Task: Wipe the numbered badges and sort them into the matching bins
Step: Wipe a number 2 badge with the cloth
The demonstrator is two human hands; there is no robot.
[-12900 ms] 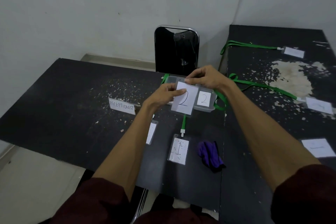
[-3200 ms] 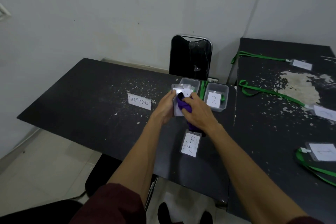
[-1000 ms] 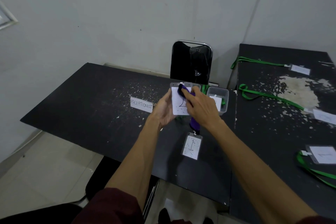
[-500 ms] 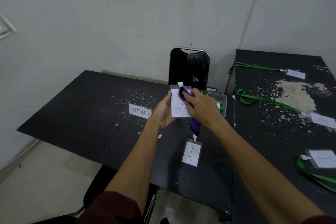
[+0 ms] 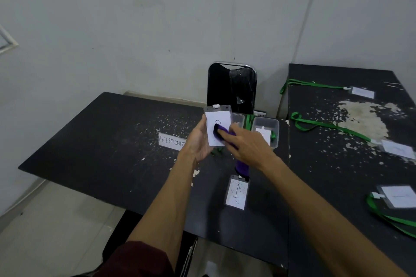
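Above the black tabletop (image 5: pixel 108 146), the left hand (image 5: pixel 199 141) grips the badge (image 5: pixel 218 127) upright by its left edge, just before two clear bins (image 5: pixel 266 129). The right hand (image 5: pixel 246 146) has its fingers closed on a soft purple cloth (image 5: pixel 219 131), pressing it to the badge's face. The sleeve looks light, stiff and slick, best pinched by its edges.

Five badges (image 5: pixel 218 128) — two bins (image 5: pixel 266 129)

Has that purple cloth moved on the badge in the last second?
Yes. The purple cloth has slid down from the top edge of the held badge to its middle, now covering the number.
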